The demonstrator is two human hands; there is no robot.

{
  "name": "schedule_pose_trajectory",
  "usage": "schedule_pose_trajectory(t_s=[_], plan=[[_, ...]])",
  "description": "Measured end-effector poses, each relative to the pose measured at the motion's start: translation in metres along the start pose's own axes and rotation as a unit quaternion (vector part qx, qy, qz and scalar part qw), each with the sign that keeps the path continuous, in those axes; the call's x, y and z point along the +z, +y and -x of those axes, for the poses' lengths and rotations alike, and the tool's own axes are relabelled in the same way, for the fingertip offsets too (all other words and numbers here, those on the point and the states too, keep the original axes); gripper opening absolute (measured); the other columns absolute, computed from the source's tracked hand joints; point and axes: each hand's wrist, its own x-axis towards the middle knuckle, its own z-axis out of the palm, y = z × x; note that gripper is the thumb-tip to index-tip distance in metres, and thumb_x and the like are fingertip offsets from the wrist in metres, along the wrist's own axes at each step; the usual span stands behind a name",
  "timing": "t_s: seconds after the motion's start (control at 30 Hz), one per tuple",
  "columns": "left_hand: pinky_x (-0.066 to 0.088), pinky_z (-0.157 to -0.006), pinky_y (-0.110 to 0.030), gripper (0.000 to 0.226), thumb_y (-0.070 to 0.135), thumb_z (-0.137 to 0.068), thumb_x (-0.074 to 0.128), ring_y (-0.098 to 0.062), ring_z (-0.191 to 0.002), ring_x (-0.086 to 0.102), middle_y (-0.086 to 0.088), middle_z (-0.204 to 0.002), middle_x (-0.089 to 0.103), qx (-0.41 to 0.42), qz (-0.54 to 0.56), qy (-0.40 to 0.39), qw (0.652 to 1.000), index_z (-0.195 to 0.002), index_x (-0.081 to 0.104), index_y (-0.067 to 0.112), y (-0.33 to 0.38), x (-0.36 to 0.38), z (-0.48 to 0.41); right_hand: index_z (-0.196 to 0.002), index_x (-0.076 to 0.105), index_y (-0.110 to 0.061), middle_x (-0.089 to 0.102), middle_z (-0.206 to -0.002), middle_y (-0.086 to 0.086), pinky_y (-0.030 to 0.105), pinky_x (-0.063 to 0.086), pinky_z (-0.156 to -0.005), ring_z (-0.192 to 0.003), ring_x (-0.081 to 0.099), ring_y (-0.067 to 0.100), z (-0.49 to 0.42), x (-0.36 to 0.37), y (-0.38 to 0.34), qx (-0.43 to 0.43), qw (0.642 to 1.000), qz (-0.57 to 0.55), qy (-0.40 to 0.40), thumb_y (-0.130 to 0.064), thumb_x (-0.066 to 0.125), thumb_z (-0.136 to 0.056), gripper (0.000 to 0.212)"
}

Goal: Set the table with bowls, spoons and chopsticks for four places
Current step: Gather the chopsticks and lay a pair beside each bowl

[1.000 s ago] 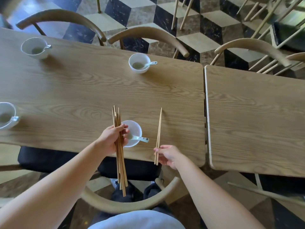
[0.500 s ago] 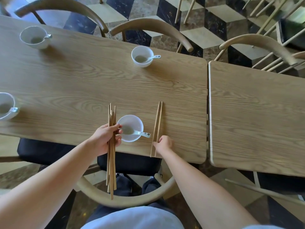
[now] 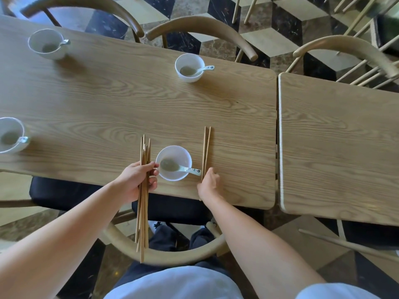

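Across the long wooden table [image 3: 108,108], which butts against a second table [image 3: 334,147] on the right, four places are laid. Curved-back chairs [image 3: 200,26] line the far side and one chair [image 3: 172,256] stands at the near edge. Four white bowls are set out: a near bowl [image 3: 173,175] by the near edge, a far bowl [image 3: 189,77] opposite, a far-left bowl [image 3: 46,52], and a left bowl [image 3: 9,126] partly cut off by the frame. The left hand [image 3: 138,180] is clamped around a bundle of chopsticks [image 3: 143,212], held just left of the near bowl. The right hand [image 3: 208,184] lies over the near end of a pair of chopsticks [image 3: 206,147] lying on the table just right of that bowl. Its fingers bend down onto them, though whether they pinch cannot be told. A ceramic spoon [image 3: 183,168] rests in the near bowl, handle pointing right, and every other bowl holds a spoon too.
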Motion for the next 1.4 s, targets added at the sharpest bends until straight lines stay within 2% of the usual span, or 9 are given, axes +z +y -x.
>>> schedule_pose_trajectory(t_s=[0.07, 0.23, 0.4, 0.53, 0.77, 0.9, 1.03, 1.3, 1.4], plan=[[0.047, -0.043, -0.023, 0.016, 0.016, -0.106, 0.048, -0.014, -0.049, 0.043, -0.006, -0.068, 0.053, -0.003, -0.002, 0.003, 1.0, -0.103, 0.058, 0.005, -0.001, -0.003, -0.001, -0.117, 0.046, -0.009, 0.052, -0.119, 0.012, 0.043, 0.053, -0.09, -0.105, 0.059, 0.029, -0.001, 0.0, 0.003, -0.008, 1.0, 0.007, 0.009, -0.006, 0.063, -0.09, 0.033], [0.048, -0.043, -0.026, 0.016, 0.017, -0.105, 0.05, -0.014, -0.048, 0.046, -0.005, -0.065, 0.056, -0.009, -0.004, 0.01, 1.0, -0.105, 0.06, 0.004, -0.002, -0.005, -0.003, -0.097, 0.05, -0.013, 0.058, -0.112, 0.008, 0.036, 0.05, -0.08, -0.083, 0.056, 0.021, -0.006, -0.007, 0.023, 0.014, 1.0, -0.013, 0.019, -0.011, 0.055, -0.094, 0.006], [0.048, -0.043, -0.026, 0.015, 0.016, -0.105, 0.049, -0.014, -0.048, 0.045, -0.005, -0.064, 0.054, -0.013, -0.009, 0.012, 1.0, -0.103, 0.059, 0.005, -0.004, 0.005, 0.0, -0.111, 0.052, -0.006, 0.05, -0.102, 0.009, 0.039, 0.051, -0.088, -0.102, 0.059, 0.032, -0.008, -0.012, 0.032, -0.003, 1.0, -0.004, 0.015, -0.014, 0.051, -0.097, 0.016], [0.049, -0.044, -0.025, 0.016, 0.016, -0.106, 0.048, -0.014, -0.05, 0.044, -0.006, -0.067, 0.053, -0.017, -0.013, 0.013, 1.0, -0.104, 0.058, 0.004, -0.008, 0.011, 0.005, -0.088, 0.049, -0.012, 0.047, -0.089, -0.003, 0.044, 0.056, -0.087, -0.082, 0.06, 0.02, -0.006, -0.008, 0.029, 0.023, 0.998, -0.056, 0.032, -0.012, 0.058, -0.095, 0.011], [0.048, -0.043, -0.023, 0.015, 0.015, -0.106, 0.049, -0.014, -0.048, 0.043, -0.006, -0.067, 0.051, -0.014, -0.008, 0.028, 0.999, -0.099, 0.058, 0.004, -0.011, 0.011, 0.006, -0.088, 0.047, -0.01, 0.033, -0.075, -0.007, 0.039, 0.055, -0.082, -0.074, 0.05, 0.018, -0.009, -0.004, 0.03, 0.02, 0.997, -0.067, 0.018, -0.011, 0.056, -0.094, 0.011], [0.049, -0.043, -0.024, 0.016, 0.015, -0.105, 0.049, -0.014, -0.047, 0.043, -0.006, -0.067, 0.051, -0.017, -0.005, 0.03, 0.999, -0.099, 0.058, 0.004, -0.012, 0.009, 0.006, -0.075, 0.044, -0.015, 0.042, -0.074, -0.007, 0.029, 0.043, -0.055, -0.061, 0.047, 0.012, -0.01, -0.006, 0.024, 0.035, 0.996, -0.072, 0.027, -0.009, 0.056, -0.093, 0.022], [0.049, -0.043, -0.025, 0.015, 0.015, -0.105, 0.049, -0.014, -0.047, 0.043, -0.006, -0.066, 0.052, -0.02, -0.002, 0.027, 0.999, -0.099, 0.059, 0.005, -0.013, 0.007, 0.007, -0.089, 0.045, -0.013, 0.034, -0.076, -0.006, 0.037, 0.053, -0.068, -0.076, 0.058, 0.023, -0.005, -0.009, 0.017, -0.016, 1.0, 0.0, 0.023, -0.011, 0.061, -0.091, 0.017], [0.051, -0.045, -0.026, 0.015, 0.016, -0.105, 0.05, -0.014, -0.046, 0.046, -0.005, -0.063, 0.054, -0.016, -0.001, 0.027, 1.0, -0.102, 0.059, 0.004, -0.01, -0.001, 0.009, -0.089, 0.047, -0.012, 0.047, -0.09, 0.002, 0.033, 0.051, -0.07, -0.077, 0.053, 0.021, -0.005, -0.011, 0.015, -0.018, 0.999, -0.003, 0.033, -0.011, 0.062, -0.092, 0.015], [0.051, -0.045, -0.026, 0.015, 0.016, -0.105, 0.05, -0.014, -0.048, 0.045, -0.006, -0.065, 0.053, -0.015, -0.004, 0.031, 0.999, -0.103, 0.059, 0.004, -0.01, 0.0, 0.01, -0.108, 0.056, -0.007, 0.048, -0.096, 0.006, 0.036, 0.047, -0.081, -0.084, 0.047, 0.021, -0.01, -0.013, 0.021, -0.043, 0.999, 0.007, -0.005, -0.015, 0.057, -0.095, 0.015]])
